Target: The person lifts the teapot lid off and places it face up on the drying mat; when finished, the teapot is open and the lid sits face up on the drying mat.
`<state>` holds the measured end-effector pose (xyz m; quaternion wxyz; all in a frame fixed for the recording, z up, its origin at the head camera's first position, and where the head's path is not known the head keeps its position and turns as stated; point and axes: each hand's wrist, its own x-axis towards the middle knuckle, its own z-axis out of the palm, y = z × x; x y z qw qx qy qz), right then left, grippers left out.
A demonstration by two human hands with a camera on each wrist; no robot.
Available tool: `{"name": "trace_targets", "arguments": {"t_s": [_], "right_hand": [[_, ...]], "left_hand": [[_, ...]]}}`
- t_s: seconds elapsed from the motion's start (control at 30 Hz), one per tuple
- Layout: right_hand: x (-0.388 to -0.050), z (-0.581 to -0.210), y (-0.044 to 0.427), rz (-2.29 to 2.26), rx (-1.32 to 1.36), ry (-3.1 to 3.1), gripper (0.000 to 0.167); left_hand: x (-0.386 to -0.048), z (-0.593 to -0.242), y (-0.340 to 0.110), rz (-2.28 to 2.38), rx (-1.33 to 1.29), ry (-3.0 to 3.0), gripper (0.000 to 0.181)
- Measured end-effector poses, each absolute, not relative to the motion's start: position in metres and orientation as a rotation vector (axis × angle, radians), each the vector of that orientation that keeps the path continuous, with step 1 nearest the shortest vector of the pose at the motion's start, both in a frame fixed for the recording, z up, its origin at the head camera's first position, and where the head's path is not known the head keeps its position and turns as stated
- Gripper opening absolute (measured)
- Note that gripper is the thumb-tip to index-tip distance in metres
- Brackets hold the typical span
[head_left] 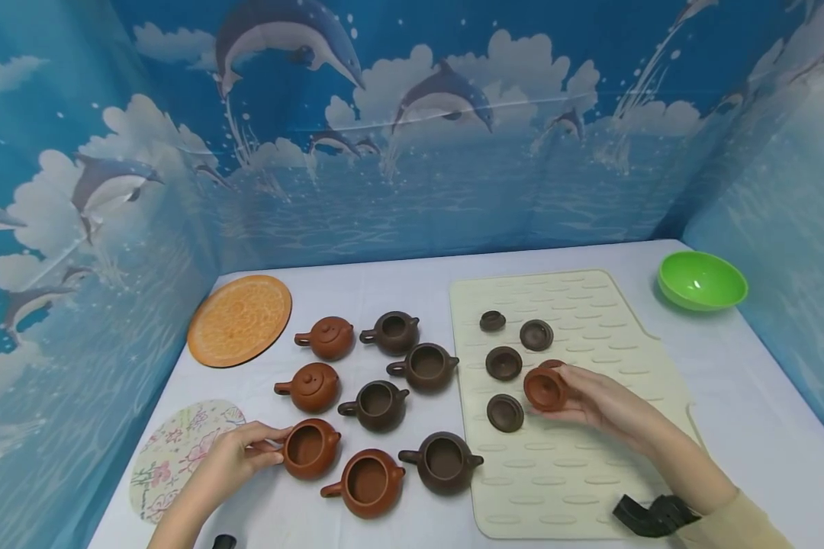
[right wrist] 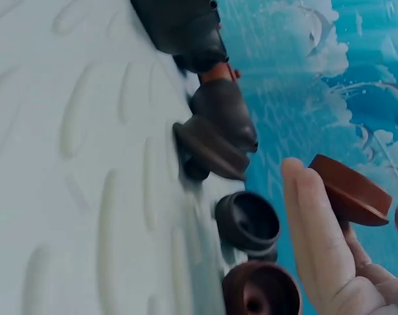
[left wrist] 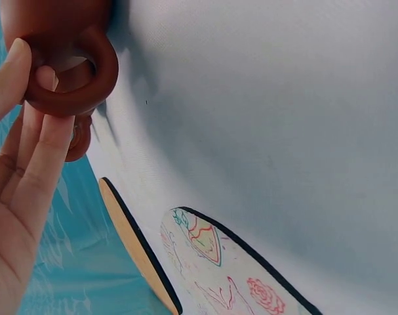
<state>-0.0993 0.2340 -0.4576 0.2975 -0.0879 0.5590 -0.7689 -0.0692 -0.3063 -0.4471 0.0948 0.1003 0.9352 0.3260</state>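
My left hand (head_left: 230,461) pinches the ring handle (left wrist: 71,98) of a lidless reddish-brown teapot (head_left: 290,448) at the lower left of the group. One fingertip shows through the ring in the left wrist view. Over the pale mat, my right hand (head_left: 600,402) holds a reddish-brown teapot lid (right wrist: 351,190) between thumb and fingers, its hollow underside toward the head camera. Another reddish-brown lid (right wrist: 261,289) lies just behind it. Several dark brown lids (head_left: 504,364) rest on the mat nearby. Below the left hand's teapot stands a second lidless reddish-brown teapot (head_left: 378,499).
Two reddish-brown teapots with lids on (head_left: 329,338) stand farther back. Several lidless dark teapots (head_left: 446,488) stand between them and the mat (head_left: 577,480). An orange round placemat (head_left: 240,320), a flowered placemat (head_left: 178,457) and a green bowl (head_left: 703,282) lie toward the sides.
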Motion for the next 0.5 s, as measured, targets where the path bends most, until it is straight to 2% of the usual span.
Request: {"name": "trace_targets", "arguments": {"t_s": [0.23,0.5], "right_hand": [[-0.094,-0.465,0.242,-1.775,-0.222,1.885,0.051],[-0.087,-0.466,0.250,-1.405,-0.189,2.322,0.040]], "left_hand": [[-0.068,-0.448,-0.307,0.960,0.328,2.813,0.030],[-0.068,-0.448,-0.306,0.952,0.324,2.810,0.030]]}}
